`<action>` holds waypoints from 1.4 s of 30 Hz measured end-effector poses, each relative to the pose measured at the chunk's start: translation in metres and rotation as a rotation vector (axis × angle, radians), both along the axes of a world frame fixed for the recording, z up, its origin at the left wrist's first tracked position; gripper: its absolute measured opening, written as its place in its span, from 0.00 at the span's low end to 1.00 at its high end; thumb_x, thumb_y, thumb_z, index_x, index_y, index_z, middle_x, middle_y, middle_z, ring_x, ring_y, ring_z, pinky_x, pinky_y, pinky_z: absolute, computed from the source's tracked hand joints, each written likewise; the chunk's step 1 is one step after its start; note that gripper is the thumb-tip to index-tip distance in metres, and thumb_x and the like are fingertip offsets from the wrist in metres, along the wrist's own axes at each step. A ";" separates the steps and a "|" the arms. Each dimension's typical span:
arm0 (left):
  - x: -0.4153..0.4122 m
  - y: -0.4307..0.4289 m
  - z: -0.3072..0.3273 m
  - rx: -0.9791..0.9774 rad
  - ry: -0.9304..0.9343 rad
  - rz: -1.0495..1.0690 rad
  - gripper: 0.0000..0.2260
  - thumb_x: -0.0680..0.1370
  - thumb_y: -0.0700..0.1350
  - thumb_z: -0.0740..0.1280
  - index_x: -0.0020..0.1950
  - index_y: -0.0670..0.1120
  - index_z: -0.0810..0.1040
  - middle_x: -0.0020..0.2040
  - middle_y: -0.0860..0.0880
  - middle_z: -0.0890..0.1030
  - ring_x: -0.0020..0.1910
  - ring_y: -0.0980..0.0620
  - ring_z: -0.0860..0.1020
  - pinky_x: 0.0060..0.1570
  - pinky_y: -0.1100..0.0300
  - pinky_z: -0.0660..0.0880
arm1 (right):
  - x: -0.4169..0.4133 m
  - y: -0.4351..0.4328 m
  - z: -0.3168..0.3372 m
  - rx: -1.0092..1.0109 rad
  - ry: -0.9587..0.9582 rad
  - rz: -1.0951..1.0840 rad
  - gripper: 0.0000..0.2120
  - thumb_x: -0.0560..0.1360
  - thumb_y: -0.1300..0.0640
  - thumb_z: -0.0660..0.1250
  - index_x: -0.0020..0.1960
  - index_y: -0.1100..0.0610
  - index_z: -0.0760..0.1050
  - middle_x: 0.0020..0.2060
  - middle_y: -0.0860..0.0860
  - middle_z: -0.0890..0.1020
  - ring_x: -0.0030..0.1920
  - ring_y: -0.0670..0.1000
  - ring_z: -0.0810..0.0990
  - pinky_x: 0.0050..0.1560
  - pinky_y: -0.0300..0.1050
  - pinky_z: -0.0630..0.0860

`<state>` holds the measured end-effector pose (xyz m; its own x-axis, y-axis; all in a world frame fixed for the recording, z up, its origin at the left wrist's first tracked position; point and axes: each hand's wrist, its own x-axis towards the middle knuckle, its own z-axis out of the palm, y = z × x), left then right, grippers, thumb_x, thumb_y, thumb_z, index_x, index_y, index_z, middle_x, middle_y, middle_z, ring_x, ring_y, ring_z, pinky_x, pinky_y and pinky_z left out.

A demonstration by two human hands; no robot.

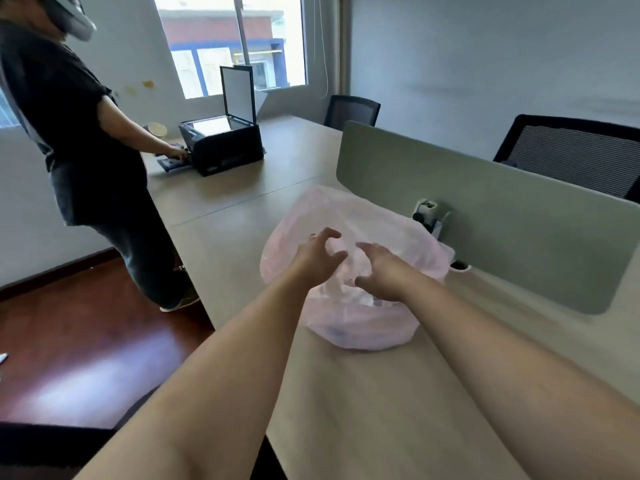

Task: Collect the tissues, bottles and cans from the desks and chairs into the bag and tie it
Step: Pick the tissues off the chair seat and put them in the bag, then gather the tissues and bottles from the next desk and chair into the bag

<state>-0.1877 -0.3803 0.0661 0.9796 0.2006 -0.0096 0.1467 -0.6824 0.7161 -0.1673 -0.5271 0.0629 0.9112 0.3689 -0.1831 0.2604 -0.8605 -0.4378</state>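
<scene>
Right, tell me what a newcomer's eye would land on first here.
First, the pink bag bulging in the middle of the desk, with the left hand and right hand both spread open over its top. Next, a second person in dark clothes standing at the far left, one hand at a black printer whose lid is raised.

A pale pink bag [349,306] is seen resting on the desk [398,393], near its left edge and just before the grey divider [485,216]. The left hand [320,254] and right hand [382,268] are held over the bag's top, fingers curled and spread; contact cannot be told. A printer [225,147] is set at the desk's far left corner, where another person [79,133] is standing.
</scene>
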 end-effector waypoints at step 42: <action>-0.486 0.253 -0.047 0.278 0.048 0.309 0.13 0.76 0.50 0.62 0.54 0.48 0.82 0.64 0.44 0.74 0.77 0.44 0.48 0.76 0.56 0.40 | -0.562 0.226 -0.037 -0.155 -0.343 0.311 0.14 0.78 0.51 0.59 0.61 0.56 0.67 0.53 0.55 0.79 0.52 0.60 0.80 0.40 0.47 0.67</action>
<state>-0.6735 -0.1271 0.0189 0.8727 0.4865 0.0422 0.4037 -0.7674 0.4982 -0.7297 -0.3007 0.0258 0.7795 0.6256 0.0338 0.6224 -0.7672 -0.1548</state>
